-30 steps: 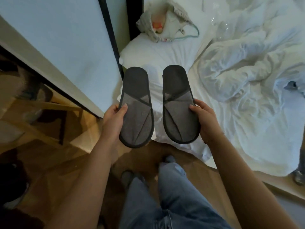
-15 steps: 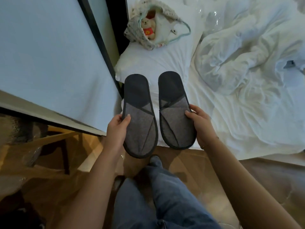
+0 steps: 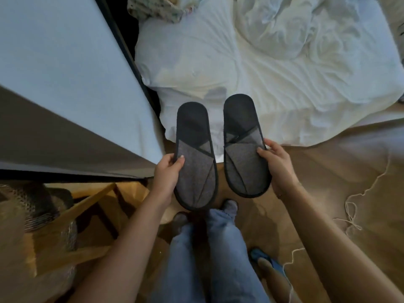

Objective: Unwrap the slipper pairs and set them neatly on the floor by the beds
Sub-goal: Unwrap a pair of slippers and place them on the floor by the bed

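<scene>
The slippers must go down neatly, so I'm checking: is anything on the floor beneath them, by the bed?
Yes: the person's own feet stand right below the left slipper and right slipper. The floor beside the bed looks bare.

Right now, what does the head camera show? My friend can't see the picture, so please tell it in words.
A person holds two flat dark grey slippers, the left slipper in the left hand and the right slipper in the right hand, over a wooden floor. Beyond them is a bed with rumpled white sheets, and the person's jeans show below.
</scene>
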Motion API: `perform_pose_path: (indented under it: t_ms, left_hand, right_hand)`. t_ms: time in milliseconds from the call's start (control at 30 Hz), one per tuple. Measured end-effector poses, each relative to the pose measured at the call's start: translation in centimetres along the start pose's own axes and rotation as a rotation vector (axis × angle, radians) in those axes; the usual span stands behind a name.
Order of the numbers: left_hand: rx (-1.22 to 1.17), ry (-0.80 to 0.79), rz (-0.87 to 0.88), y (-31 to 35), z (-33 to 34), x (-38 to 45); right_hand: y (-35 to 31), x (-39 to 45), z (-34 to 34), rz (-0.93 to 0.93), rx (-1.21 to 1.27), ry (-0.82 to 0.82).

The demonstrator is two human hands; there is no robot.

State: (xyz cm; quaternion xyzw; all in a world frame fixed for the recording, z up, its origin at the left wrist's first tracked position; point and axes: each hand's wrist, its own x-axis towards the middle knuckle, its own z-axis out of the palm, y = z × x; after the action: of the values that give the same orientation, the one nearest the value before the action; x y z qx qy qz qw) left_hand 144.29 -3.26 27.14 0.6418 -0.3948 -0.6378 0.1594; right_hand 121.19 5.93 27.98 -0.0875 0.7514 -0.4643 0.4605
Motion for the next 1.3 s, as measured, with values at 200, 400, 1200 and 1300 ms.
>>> perform_pose_path:
  t_ms: [200, 400, 1200, 1300]
  left_hand:
    - [0.009, -0.066, -0.092, -5.4, 0.4, 1.2]
    - [0.052, -0.089, -0.157, -11.9, 2.1, 4.7]
    - [0.226, 0.065, -0.320, -46.2, 6.1, 26.9]
    - [0.268, 0.066, -0.251, -50.2, 6.0, 30.6]
  right_hand:
    - [6.8, -1.6, -0.5, 0.102, 0.029, 0.037]
    - [12.9, 0.6, -0.4, 0.233, 0.008, 0.020]
    - [48.4, 23.9, 5.0, 0.385, -0.176, -0.108]
    - [52.8, 27.1, 7.4, 0.346, -0.222, -0.118]
